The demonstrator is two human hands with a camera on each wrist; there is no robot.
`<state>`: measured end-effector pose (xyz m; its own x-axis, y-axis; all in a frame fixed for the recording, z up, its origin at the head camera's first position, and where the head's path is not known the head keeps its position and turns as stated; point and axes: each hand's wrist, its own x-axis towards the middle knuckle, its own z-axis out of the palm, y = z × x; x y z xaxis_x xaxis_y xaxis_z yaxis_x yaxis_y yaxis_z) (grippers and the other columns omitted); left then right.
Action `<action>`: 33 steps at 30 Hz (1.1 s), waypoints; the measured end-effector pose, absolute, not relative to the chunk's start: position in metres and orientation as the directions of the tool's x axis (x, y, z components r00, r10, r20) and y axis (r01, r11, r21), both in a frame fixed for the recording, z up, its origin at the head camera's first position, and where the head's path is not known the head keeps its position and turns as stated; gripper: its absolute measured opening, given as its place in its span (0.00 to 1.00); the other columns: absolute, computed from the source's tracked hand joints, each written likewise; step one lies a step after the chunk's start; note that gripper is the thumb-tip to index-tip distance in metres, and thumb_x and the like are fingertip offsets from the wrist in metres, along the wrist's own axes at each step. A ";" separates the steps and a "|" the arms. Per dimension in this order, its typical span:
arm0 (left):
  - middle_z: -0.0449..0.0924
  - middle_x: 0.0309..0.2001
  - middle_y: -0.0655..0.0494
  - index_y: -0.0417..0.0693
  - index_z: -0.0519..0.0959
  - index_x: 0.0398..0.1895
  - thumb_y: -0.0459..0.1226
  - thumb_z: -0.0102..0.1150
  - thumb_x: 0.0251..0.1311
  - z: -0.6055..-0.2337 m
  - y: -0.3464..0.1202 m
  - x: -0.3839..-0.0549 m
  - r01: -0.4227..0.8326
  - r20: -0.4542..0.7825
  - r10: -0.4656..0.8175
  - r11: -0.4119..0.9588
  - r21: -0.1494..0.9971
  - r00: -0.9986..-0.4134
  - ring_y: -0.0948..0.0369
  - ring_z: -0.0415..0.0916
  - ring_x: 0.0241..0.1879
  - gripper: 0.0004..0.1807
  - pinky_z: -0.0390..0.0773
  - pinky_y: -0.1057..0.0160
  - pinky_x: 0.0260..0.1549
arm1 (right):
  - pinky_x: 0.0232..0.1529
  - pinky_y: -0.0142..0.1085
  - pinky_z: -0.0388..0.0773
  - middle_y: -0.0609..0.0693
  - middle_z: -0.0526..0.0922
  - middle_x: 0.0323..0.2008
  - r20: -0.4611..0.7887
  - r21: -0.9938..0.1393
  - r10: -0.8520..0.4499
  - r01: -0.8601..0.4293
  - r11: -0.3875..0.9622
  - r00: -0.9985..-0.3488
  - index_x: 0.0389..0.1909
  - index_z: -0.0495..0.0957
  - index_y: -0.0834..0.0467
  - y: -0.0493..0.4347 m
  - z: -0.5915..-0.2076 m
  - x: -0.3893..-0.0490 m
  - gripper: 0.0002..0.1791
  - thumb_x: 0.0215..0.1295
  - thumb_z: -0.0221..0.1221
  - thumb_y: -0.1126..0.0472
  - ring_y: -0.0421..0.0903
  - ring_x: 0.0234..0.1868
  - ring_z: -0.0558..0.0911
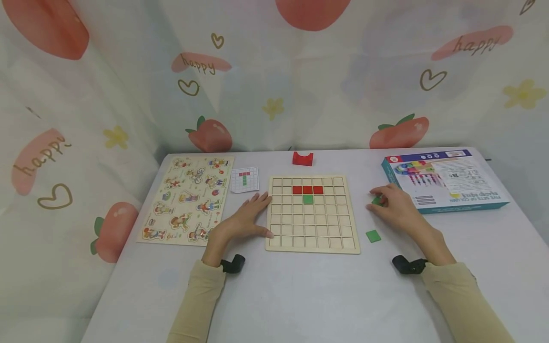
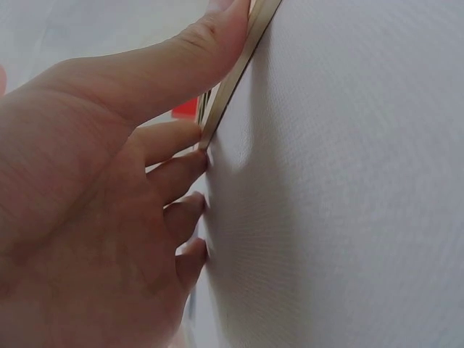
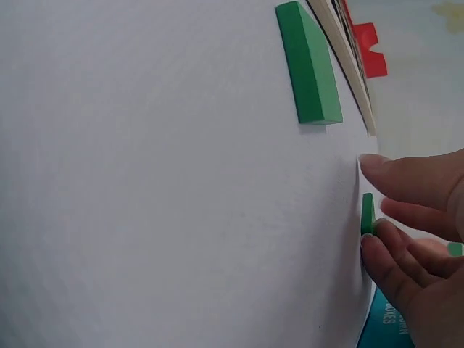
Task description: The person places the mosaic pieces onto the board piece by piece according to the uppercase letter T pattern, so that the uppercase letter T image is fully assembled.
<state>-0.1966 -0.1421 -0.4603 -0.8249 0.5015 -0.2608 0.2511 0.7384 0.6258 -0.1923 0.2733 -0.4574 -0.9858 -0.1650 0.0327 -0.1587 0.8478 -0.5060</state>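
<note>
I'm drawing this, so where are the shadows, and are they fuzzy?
Left wrist view: a soft grey band on the flat white tabletop, beside the pale square wooden grid board and the person's bare left hand; right wrist view: a fuzzy patch beside the bare right hand; head view: faint shading near the left hand.

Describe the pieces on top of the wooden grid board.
On the wooden grid board lie three red tiles in a row and one green tile below the middle one in the head view. The squares beneath them are hidden.
</note>
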 end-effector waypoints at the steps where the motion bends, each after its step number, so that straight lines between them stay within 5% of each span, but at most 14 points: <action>1: 0.43 0.84 0.52 0.46 0.52 0.83 0.47 0.78 0.53 -0.461 -0.142 -0.197 0.252 -0.261 0.502 0.739 0.624 -0.825 0.52 0.33 0.84 0.59 0.35 0.51 0.83 | 0.38 0.38 0.75 0.62 0.77 0.43 0.034 -0.507 -0.163 -0.158 0.848 -0.986 0.58 0.78 0.70 0.273 -0.457 -0.192 0.24 0.64 0.68 0.62 0.54 0.41 0.75; 15: 0.42 0.84 0.52 0.46 0.52 0.83 0.47 0.78 0.53 -0.458 -0.143 -0.197 0.248 -0.270 0.503 0.740 0.625 -0.821 0.52 0.32 0.84 0.59 0.34 0.52 0.83 | 0.51 0.55 0.83 0.69 0.76 0.50 -0.029 -0.537 -0.078 -0.050 0.842 -0.997 0.56 0.78 0.73 0.272 -0.459 -0.194 0.20 0.68 0.64 0.66 0.61 0.47 0.78; 33: 0.42 0.84 0.51 0.46 0.52 0.83 0.47 0.78 0.53 -0.455 -0.142 -0.195 0.241 -0.271 0.508 0.730 0.639 -0.818 0.52 0.32 0.84 0.59 0.34 0.51 0.83 | 0.50 0.56 0.84 0.71 0.73 0.48 -0.072 -0.544 -0.029 0.014 0.839 -0.997 0.58 0.75 0.77 0.271 -0.455 -0.196 0.23 0.69 0.64 0.64 0.63 0.46 0.78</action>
<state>-0.1952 -0.1424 -0.4553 -0.8180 0.5076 -0.2706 0.2414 0.7300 0.6394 -0.1960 0.2712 -0.4550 -0.9970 -0.0293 -0.0717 0.0145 0.8390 -0.5440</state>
